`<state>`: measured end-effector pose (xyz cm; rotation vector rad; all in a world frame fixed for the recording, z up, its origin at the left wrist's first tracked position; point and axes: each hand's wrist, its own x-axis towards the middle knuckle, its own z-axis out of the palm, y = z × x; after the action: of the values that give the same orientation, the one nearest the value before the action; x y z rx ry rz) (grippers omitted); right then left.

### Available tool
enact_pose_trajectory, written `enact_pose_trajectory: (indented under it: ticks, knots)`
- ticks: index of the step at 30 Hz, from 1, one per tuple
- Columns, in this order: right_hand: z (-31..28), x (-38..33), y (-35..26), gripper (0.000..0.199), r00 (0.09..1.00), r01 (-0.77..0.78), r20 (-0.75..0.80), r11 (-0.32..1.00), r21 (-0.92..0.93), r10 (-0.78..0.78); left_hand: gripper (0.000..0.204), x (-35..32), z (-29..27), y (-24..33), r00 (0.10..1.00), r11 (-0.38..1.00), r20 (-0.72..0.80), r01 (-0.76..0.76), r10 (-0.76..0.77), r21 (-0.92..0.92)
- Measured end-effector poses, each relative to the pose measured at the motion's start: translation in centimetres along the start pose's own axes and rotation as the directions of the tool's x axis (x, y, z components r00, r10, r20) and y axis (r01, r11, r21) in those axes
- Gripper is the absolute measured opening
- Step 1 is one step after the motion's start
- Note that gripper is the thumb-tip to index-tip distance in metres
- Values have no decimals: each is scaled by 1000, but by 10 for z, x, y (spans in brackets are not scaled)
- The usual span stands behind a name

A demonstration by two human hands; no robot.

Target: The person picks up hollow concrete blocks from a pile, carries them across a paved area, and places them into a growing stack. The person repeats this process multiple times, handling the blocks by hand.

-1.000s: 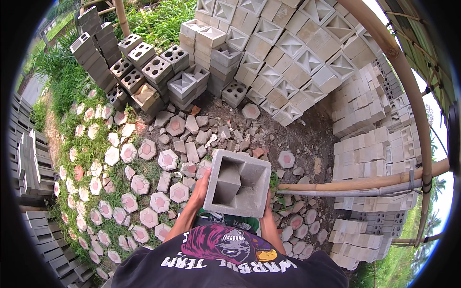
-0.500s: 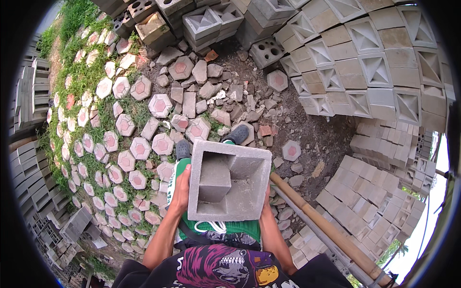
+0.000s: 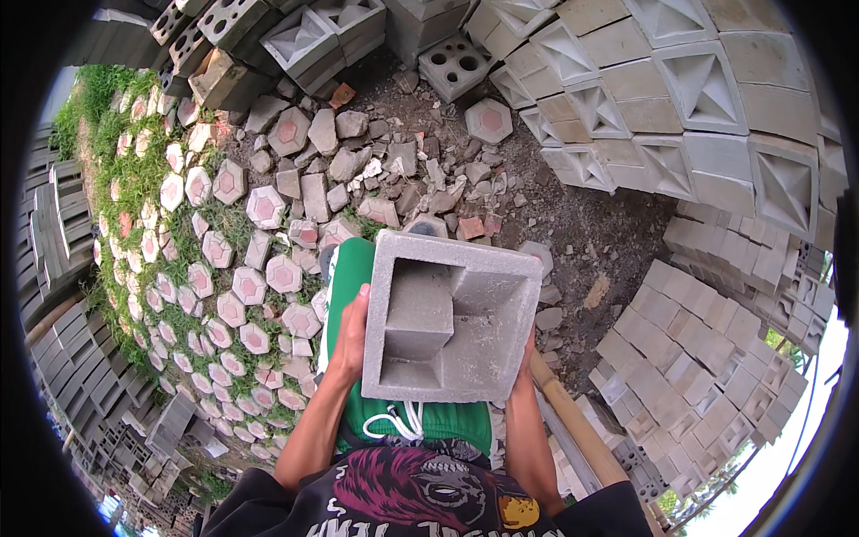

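Observation:
A square grey concrete vent block (image 3: pixel 419 304) is held in front of my body, its stepped, recessed face turned up toward me. My left hand (image 3: pixel 355 333) grips its left side, fingers out of sight underneath and thumb along the edge. On the opposite side my right hand (image 3: pixel 524 358) is pressed against the block, mostly hidden behind it. Below the block show my green trousers (image 3: pixel 353 277) with a white drawstring (image 3: pixel 394 421).
Broken rubble (image 3: pixel 403 159) and hexagonal pavers (image 3: pixel 266 207) cover the ground ahead and left, with grass between. Stacked patterned vent blocks (image 3: pixel 698 85) rise at the right, plain block piles (image 3: pixel 680 358) below them. A bamboo pole (image 3: pixel 573 416) slants beside my right arm. A four-hole block (image 3: pixel 454 64) stands ahead.
The block has shifted right and slightly up in view, still between both hands. My left knee has come up into sight, and the stacks ahead appear nearer.

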<state>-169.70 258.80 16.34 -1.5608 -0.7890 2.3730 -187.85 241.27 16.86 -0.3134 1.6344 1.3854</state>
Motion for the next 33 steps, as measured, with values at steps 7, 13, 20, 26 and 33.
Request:
enact_pose_trajectory:
  ticks: [7,13,20,26,33]
  knots:
    - [-29,3,-15,62,995,83,-58,996,37,-81,59,23,35,55,992,983,122,16,-39,182]
    - [-29,42,-20,61,992,101,-80,994,37,-98,56,72,38,87,986,981,152,40,-70,189]
    - [28,124,-66,61,989,130,-66,991,10,-130,53,155,35,165,988,974,151,-63,30,217]
    - [114,190,-120,59,995,94,-34,995,45,-92,50,204,26,240,991,978,120,-86,64,188]
    - [209,228,-196,63,999,-39,6,988,149,38,49,240,23,290,993,985,65,-105,97,134]
